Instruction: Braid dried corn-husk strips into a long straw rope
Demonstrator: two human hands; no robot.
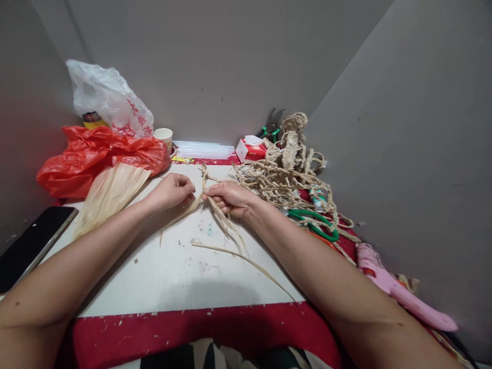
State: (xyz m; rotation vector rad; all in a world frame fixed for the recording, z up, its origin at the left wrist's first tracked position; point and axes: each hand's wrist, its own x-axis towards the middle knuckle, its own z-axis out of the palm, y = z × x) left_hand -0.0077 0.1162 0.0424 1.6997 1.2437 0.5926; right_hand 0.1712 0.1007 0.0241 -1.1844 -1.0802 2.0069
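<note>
My left hand (171,190) and my right hand (228,198) meet at the middle of a white board (169,271), fingers pinched on pale dried husk strips (225,223). A braided cord (204,175) rises from between the two hands toward the back. Loose strip ends trail toward me from under my right hand, and one long strip (249,261) lies on the board. My left hand's fingers close on a strip that runs back under its wrist.
A red plastic bag (96,154) with a bundle of husks (109,192) lies at the left, a white bag (109,100) and paper cup (164,136) behind. A phone (33,243) sits near left. Braided cord pile (286,171), green scissors (315,223), pink glue gun (395,289) at right.
</note>
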